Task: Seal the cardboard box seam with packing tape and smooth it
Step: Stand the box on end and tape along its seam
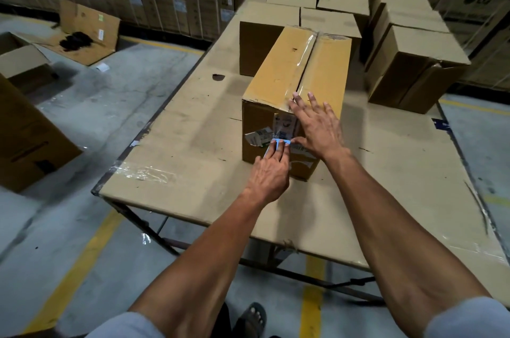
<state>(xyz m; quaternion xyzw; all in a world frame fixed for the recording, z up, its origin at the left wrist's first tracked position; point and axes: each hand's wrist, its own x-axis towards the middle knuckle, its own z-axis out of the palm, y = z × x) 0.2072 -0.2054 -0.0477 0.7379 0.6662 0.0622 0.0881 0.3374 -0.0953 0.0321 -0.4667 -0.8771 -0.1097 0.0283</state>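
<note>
Looking down from the head camera, a long cardboard box stands on a cardboard-covered table, its near end facing the person. Clear packing tape runs along the top seam from the far edge toward the near edge, wrinkled and glossy, and the seam gapes slightly dark just before the near corner.

The right hand lies flat and open over the near top edge of the box, fingers spread, fingertips pressing on the tape at the top while the palm covers the upper end face; it grips nothing. The left hand is also open, its 4 fingers held straight and together, pressing flat against the lower end face. Under those fingers and the right thumb sits a pale blue strip; whether it is tape or a label cannot be told. Torn labels are stuck to the end face just beside it.

Behind the box, several closed cartons crowd the far end of the table. On the concrete floor to the left lies a flattened carton.
</note>
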